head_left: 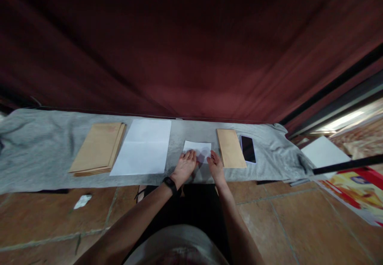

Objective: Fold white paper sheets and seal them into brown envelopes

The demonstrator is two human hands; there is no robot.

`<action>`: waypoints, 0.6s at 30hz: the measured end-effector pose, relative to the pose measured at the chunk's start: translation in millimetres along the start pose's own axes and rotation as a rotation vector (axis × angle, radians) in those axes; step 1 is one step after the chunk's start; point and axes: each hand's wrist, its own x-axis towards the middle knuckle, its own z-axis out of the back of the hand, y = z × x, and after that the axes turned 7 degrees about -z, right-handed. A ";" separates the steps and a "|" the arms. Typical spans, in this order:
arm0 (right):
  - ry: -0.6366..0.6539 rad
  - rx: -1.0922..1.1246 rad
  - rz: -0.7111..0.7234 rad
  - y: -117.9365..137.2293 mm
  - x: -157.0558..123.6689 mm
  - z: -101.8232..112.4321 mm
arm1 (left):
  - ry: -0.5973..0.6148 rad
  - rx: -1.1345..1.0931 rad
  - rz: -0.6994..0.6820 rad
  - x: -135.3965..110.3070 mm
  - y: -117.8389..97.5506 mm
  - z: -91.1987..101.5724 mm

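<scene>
A small folded sheet of white paper (201, 148) lies on the grey cloth, straight in front of me. My left hand (184, 167) presses its bent fingers onto the left part of this paper, its thumb near the front edge. At the right edge of the same paper is my right hand (216, 167), its thumb and fingertips at the border. The undersides of both hands are hidden. Just right of that hand lies a brown envelope (231, 149). Left of my left hand is a larger white sheet (143, 147) with a faint crease across it.
A stack of brown envelopes (95, 145) lies farther left on the grey cloth (38, 149). A phone (248, 149) rests at the right. Behind the cloth rises a dark red surface (191, 57). A red and yellow box (359, 189) stands on the tiled floor at right.
</scene>
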 end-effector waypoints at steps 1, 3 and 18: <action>-0.003 0.033 -0.016 2.4 0.9 0.0 | -0.005 0.005 0.004 0.4 -0.6 1.2; -0.006 0.080 -0.019 8.9 0.6 -0.2 | -0.012 0.013 0.016 1.8 -1.9 3.5; 0.178 0.495 -0.161 52.3 -14.4 -0.5 | -0.108 -0.228 0.113 8.8 -15.0 3.9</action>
